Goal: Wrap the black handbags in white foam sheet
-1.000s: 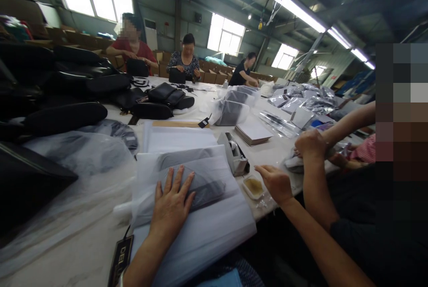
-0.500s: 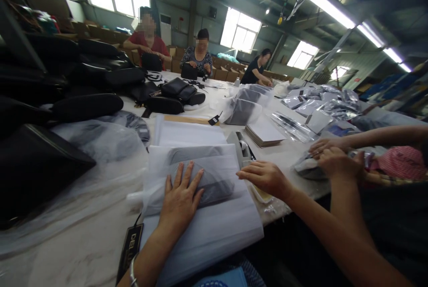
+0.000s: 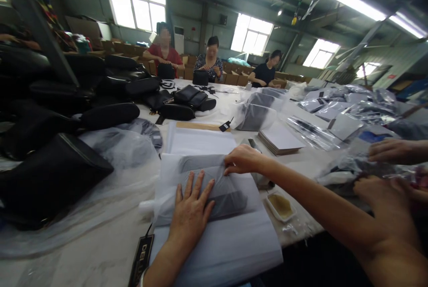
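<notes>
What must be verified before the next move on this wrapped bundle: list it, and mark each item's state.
1. Left hand flat on the grey item through its wrapping: ok.
2. Right hand at the bundle's far right part: ok.
3. Tape between the right fingertips: cannot tell.
4. White sheet folded up at the near side: not ok, it lies spread.
5. Black tag inside the wrapping: not ok, it sticks out at left.
</notes>
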Tool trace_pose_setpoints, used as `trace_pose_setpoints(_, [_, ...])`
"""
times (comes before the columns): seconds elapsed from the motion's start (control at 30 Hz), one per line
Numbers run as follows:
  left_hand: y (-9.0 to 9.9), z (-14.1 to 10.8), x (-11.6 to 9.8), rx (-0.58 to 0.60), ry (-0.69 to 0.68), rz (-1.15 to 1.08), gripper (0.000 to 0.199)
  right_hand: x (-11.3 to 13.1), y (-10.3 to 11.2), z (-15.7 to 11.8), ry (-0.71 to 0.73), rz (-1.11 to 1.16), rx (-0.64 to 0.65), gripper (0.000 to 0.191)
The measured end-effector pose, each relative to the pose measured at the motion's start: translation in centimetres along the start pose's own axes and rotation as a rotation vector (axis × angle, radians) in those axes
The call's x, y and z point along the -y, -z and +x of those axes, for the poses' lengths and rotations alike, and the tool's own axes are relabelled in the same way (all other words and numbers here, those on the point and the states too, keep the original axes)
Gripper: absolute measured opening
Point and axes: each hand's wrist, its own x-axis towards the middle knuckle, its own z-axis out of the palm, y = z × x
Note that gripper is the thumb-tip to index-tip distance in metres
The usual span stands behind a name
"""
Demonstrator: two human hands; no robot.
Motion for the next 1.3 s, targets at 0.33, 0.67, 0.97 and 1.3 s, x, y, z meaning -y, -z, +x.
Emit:
trace_pose_setpoints(0.33, [0.1,0.0,-0.1,-0.013,-0.01,0.044,0.053,-4.4,-2.4,-1.2,-0.423,0.122,-0.18,0.029])
trace_pose_setpoints(0.67, [-0.6,-0.1,0.2,-0.01,-0.02,0.027,0.054,-6.8,-8.1,-12.2,-0.995,0.723,-0.611,0.03])
trace_pose_setpoints(0.97, [0.1,0.0,-0.1,0.017,0.002,0.011,0.052,-4.1,-9.7,-11.6,-0.986,1.098,-0.868,0.044])
trace_pose_setpoints(1.3, [0.0,-0.1,0.0,0.018,0.0,-0.019,0.052,1.8,-8.6,-15.1,-1.006,1.448,-0.921,0.04])
